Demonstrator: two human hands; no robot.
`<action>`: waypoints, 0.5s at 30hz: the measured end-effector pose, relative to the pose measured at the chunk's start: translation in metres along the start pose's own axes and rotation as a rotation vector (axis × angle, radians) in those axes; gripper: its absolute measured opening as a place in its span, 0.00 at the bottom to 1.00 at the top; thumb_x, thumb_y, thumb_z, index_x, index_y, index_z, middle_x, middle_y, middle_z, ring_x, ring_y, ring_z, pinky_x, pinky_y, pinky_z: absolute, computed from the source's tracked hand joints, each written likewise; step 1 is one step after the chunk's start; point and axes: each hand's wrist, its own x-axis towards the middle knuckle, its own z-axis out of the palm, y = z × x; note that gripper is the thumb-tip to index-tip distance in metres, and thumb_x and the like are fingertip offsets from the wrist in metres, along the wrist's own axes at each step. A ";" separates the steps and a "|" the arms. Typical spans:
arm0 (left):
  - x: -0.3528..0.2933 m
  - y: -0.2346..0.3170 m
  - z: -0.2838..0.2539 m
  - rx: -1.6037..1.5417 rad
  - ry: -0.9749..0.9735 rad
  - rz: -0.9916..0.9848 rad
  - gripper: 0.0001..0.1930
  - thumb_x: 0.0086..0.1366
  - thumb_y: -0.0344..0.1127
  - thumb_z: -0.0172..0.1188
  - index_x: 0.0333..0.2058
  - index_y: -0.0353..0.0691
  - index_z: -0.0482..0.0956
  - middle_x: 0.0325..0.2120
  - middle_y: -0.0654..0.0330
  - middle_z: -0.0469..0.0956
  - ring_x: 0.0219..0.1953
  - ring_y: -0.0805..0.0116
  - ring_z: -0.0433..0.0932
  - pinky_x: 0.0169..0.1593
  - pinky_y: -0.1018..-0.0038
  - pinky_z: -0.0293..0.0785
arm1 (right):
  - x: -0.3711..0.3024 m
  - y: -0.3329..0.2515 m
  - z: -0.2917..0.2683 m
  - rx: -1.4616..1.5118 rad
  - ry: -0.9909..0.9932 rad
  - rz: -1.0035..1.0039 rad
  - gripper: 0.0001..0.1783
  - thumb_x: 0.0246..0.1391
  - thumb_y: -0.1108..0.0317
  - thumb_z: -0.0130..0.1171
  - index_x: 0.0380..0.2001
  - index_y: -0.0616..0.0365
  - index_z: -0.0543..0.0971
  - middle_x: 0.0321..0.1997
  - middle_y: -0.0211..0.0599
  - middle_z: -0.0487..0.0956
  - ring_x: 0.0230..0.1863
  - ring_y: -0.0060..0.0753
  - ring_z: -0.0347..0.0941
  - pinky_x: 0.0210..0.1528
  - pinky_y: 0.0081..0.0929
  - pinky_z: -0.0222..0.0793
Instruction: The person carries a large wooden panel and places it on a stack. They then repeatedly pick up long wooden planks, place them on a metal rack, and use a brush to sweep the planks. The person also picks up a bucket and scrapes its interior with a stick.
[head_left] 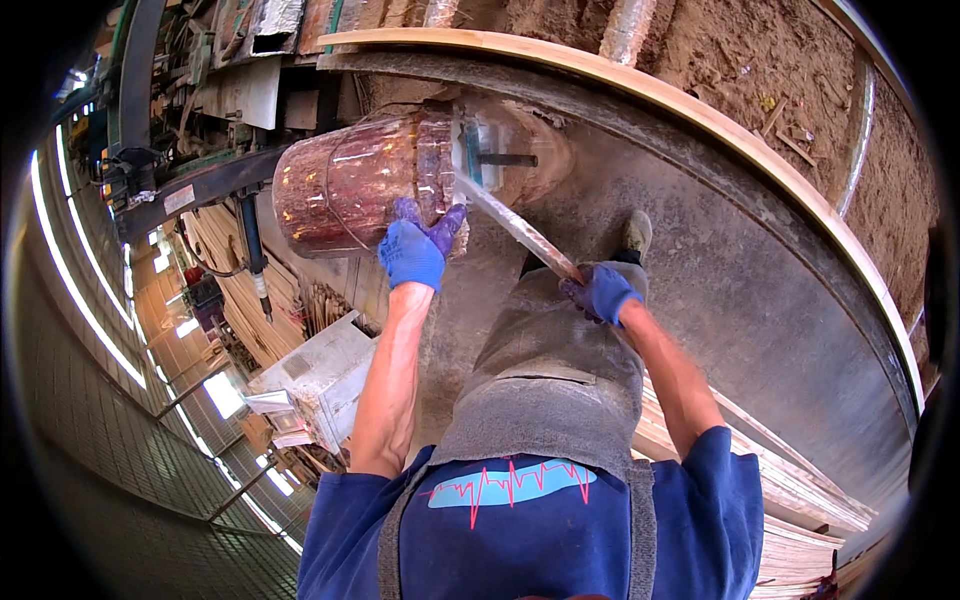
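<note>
Two gloved hands work apart: left hand [415, 250] presses the reddish log [350, 190], lying sideways. Right hand [602, 292] grips a long bar [515, 228] angled up-left to it, a curved plank [700, 110] beyond.

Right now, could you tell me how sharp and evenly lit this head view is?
Head view: strong fisheye bending of the curved wooden rim, dark corners; the reddish log is glossy with glare; the long bar by the right hand looks smeared; left hand sharp; bright windows left blown out.
</note>
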 end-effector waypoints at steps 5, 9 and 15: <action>-0.001 0.001 0.000 0.021 0.007 -0.020 0.32 0.46 0.59 0.69 0.37 0.34 0.76 0.30 0.41 0.79 0.36 0.40 0.78 0.40 0.56 0.72 | -0.030 -0.005 0.013 0.045 0.011 -0.004 0.27 0.53 0.44 0.54 0.29 0.62 0.80 0.21 0.51 0.77 0.27 0.54 0.75 0.34 0.44 0.68; -0.001 -0.001 0.001 -0.022 0.016 0.010 0.31 0.46 0.58 0.69 0.36 0.34 0.77 0.30 0.41 0.79 0.35 0.41 0.78 0.39 0.56 0.72 | -0.019 -0.011 0.021 -0.270 0.101 -0.306 0.26 0.54 0.45 0.54 0.32 0.62 0.80 0.22 0.49 0.78 0.24 0.46 0.76 0.31 0.40 0.70; -0.001 -0.006 0.006 -0.054 0.055 0.039 0.29 0.47 0.56 0.69 0.36 0.35 0.77 0.30 0.43 0.79 0.34 0.42 0.78 0.38 0.56 0.72 | 0.020 0.048 0.000 -0.276 0.100 -0.287 0.23 0.53 0.48 0.55 0.38 0.59 0.79 0.24 0.44 0.78 0.21 0.39 0.74 0.27 0.35 0.70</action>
